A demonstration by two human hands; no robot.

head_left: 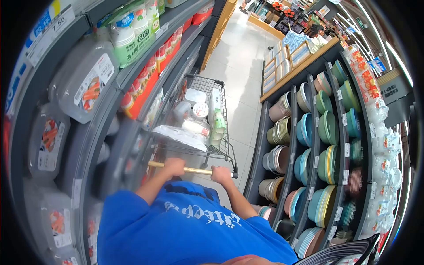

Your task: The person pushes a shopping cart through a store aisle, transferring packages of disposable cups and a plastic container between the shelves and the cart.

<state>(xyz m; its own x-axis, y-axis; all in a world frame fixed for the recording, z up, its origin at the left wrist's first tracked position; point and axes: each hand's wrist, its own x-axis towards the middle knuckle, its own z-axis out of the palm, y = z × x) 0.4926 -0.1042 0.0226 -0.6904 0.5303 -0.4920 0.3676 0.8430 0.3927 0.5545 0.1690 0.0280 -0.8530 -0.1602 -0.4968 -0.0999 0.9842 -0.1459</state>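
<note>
Both of my hands grip the pale yellow handle of a shopping cart (224,104). My left hand (175,167) is wrapped round the bar left of its middle, and my right hand (220,174) closes on it near the dark right end. Inside the wire basket lie a white plastic bag (181,136), a round white tub (200,110), a clear plastic container (182,111), a white package (196,127) and a tall green-and-white pack (218,126). The fingers' undersides are hidden below the bar.
Shelves on the left hold clear plastic boxes (88,81) and a pack of cups (132,37). To the right, shelves carry stacked basins (327,128) and buckets (279,132). A tiled aisle floor (238,66) runs ahead, with a wood-edged display (291,59) at its right side.
</note>
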